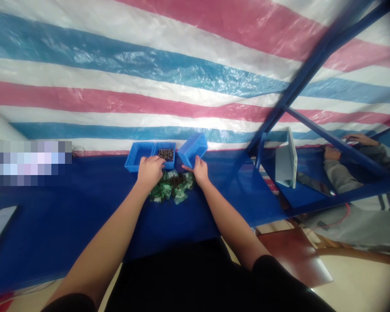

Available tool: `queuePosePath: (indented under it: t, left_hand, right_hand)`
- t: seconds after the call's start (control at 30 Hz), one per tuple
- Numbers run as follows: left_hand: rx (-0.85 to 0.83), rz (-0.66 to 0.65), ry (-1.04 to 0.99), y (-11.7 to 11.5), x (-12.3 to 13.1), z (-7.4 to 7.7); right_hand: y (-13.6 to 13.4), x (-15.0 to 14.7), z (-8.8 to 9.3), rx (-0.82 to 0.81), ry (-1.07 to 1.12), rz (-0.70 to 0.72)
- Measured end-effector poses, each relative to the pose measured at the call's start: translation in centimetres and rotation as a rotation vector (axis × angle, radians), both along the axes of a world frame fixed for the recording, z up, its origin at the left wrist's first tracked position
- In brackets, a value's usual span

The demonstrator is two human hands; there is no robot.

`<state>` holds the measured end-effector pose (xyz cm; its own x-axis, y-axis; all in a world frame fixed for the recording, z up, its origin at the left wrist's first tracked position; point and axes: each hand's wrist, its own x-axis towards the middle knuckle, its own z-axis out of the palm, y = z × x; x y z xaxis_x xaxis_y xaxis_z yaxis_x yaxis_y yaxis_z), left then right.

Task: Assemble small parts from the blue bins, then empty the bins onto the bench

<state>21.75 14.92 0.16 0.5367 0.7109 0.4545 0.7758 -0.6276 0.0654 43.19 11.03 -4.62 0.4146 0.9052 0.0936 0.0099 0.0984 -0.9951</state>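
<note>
My right hand (199, 170) grips the lower edge of a tilted blue bin (193, 148), raised at the back of the blue table. My left hand (150, 171) is by the front edge of a blue bin of small brownish metallic parts (166, 154); its fingers are bent, and what they hold, if anything, is too small to name. Another blue bin (138, 154) stands to the left, touching the middle one. Between and below my hands lies a pile of small green-and-clear packets (167, 189) with dark small parts (178, 182) among them.
A striped plastic sheet (182, 78) hangs behind the blue table (84, 208). Blue metal bars (299, 82) cross at the right, with a light grey stand (286, 162) beyond. Another person's hands (333, 153) are at the far right. A tablet-like object (0, 225) lies left.
</note>
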Motion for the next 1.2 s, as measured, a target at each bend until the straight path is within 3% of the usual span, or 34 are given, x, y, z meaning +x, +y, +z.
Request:
queuePosePath:
  t: [0.2,0.33,0.47,0.67,0.97,1.2]
  left_hand:
    - [0.074,0.009,-0.111,-1.0,0.1,0.3]
    - [0.140,-0.044,-0.249,-2.3,0.1,1.3]
    - [0.211,-0.058,-0.350,-4.3,-0.8,2.2]
    - [0.254,-0.036,-0.393,-6.5,-2.8,2.3]
    - [0.201,-0.037,-0.330,-7.4,-4.4,2.6]
    - [0.241,0.030,-0.355,-7.4,-5.7,1.5]
  right_hand:
    - [-1.0,0.7,1.8,-0.155,-0.185,-0.229]
    - [-1.3,1.6,2.4,-0.180,-0.372,-0.274]
    - [-1.3,1.8,2.3,-0.179,-0.492,-0.221]
    - [-1.5,1.2,2.7,-0.206,-0.534,-0.114]
    - [-1.8,0.6,3.2,-0.207,-0.619,-0.040]
    - [-2.0,-0.3,2.7,-0.024,-0.593,0.156]
